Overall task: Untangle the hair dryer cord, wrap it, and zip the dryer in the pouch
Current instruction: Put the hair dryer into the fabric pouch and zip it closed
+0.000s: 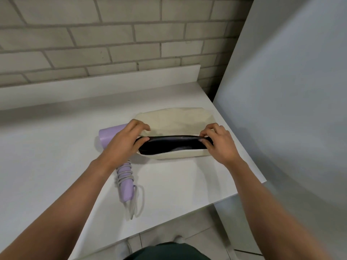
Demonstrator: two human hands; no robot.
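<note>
A cream fabric pouch [176, 119] with a dark lining lies on the white table [47, 156], its mouth gaping toward me. My left hand [124, 141] pinches the left end of the opening and my right hand [219, 141] pinches the right end, stretching it wide. A lilac hair dryer [125, 186] lies just left of the pouch, its barrel partly hidden under my left hand and its handle pointing toward me. The pale cord [131, 203] is coiled around the handle, with loose loops trailing past its tip.
A brick wall [93, 44] rises behind the table's raised back edge. A large white panel [291, 91] stands close on the right. The table's right and front edges fall off to a tiled floor [197, 231].
</note>
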